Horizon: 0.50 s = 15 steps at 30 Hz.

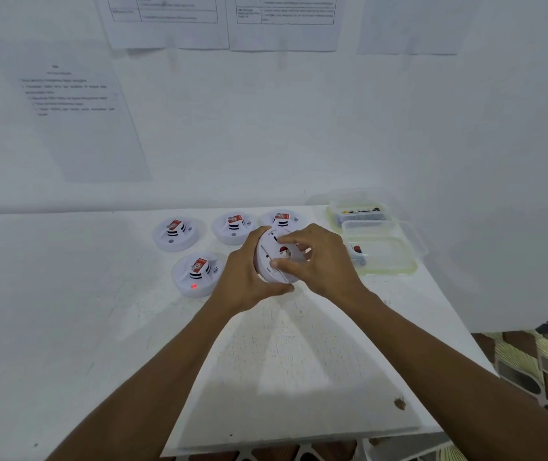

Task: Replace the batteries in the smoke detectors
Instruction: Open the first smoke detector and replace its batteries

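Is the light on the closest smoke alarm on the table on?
On. The light glows red at the front edge of that smoke alarm.

smoke detector (274, 257) x5, one held and four lying on the table (299, 361) | clear plastic container (399, 271) x2 | hands x2: left hand (249, 277), right hand (322, 261) | paper sheet (76, 128) on wall x4

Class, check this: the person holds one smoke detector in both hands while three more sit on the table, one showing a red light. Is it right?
No. The head view shows four detectors on the table, not three. The rest holds: left hand and right hand grip a fifth detector, and the nearest one glows red.
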Tool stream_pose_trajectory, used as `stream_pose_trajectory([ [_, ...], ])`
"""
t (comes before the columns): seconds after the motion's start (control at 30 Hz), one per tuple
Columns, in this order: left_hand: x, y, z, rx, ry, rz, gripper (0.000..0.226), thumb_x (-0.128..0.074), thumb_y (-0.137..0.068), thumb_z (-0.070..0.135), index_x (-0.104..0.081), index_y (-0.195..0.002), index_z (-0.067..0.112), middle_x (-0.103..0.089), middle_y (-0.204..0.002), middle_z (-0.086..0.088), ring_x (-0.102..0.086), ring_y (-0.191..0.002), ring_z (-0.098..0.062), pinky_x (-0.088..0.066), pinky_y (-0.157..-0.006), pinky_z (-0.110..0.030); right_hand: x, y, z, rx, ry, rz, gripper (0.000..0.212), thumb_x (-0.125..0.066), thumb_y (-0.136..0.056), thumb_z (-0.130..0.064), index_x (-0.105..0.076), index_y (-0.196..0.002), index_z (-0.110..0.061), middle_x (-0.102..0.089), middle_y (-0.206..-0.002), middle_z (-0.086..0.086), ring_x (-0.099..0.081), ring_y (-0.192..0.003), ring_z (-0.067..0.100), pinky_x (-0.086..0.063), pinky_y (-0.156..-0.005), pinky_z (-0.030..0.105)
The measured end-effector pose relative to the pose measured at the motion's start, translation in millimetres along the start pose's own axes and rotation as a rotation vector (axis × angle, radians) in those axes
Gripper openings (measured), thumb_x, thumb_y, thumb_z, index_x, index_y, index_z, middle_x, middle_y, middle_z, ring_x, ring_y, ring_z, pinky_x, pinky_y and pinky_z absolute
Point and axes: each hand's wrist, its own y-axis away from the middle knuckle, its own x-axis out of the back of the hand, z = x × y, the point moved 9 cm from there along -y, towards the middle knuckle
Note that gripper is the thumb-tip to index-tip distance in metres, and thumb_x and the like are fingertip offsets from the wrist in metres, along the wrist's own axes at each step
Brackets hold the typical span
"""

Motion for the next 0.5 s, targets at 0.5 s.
stream_pose_trajectory([
  [0.5,-5.1,3.9,-1.4,0.064,0.055,0.001,0.091,-0.067,-0.049,0.067,-0.024,-0.126,0.045,-0.033,-0.119,0.040,-0.038,-0.105,0.025,-0.030,-0.081,0.008,-8.4,2.8,2.4,-0.011,0.052,0.083,0.040,-0.075,-0.079,-0.047,-0.075,-0.108,-0.021,-0.071,-0.114,0.001,-0.062,-0.105,0.015,-0.051,-0.094,0.040],
])
